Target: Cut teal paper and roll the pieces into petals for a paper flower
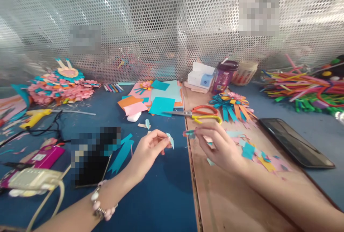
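My left hand [152, 149], with a beaded bracelet [103, 207] on its wrist, pinches a small pale-blue paper piece [171, 141] between thumb and fingers. Across a short gap, my right hand [217, 146] is closed on a small teal and red piece [189, 133], probably paper; its exact shape is blurred. Just beyond my left hand lies another folded pale-blue piece [147, 123] beside a beige strip. Teal paper ribbons [123, 155] rest left of that hand. Coloured paper scraps [248, 150] are scattered under and beside my right hand.
Scissors [199, 113] and stacked coloured sheets [162, 105] lie ahead. Paper flowers stand at the left [63, 83] and right [232, 104]. A yellow glue gun [36, 118], phones [297, 142], a lidded cup [225, 76] and pipe cleaners [298, 88] surround the workspace. Perforated metal rises behind.
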`<state>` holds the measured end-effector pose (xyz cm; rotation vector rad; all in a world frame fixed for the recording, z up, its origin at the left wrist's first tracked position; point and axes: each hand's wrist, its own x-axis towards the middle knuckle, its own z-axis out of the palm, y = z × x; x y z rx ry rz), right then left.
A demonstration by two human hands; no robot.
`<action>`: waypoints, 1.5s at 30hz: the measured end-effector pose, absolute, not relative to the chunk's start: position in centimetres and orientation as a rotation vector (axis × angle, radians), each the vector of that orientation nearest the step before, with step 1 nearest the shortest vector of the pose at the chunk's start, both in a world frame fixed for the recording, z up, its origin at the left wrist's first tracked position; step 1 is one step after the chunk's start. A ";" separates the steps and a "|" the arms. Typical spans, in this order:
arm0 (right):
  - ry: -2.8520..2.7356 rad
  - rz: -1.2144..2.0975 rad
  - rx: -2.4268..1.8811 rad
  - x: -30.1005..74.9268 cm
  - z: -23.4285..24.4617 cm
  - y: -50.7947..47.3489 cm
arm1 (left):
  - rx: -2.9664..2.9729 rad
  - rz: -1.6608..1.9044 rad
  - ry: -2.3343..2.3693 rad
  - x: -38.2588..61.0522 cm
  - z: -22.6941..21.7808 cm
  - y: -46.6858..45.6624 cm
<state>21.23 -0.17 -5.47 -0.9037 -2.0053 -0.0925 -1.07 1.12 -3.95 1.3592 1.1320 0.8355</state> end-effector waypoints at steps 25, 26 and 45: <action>-2.195 0.033 -1.033 19.4 -5.1 -1.9 | 1.441 0.793 1.117 -1.0 -3.8 1.0; -2.142 0.155 -1.078 19.0 -5.0 -2.1 | 1.458 0.778 1.108 -0.9 -3.7 0.9; -1.966 0.729 -1.213 17.1 -3.9 -2.5 | 1.494 0.680 0.990 -0.9 -3.7 0.5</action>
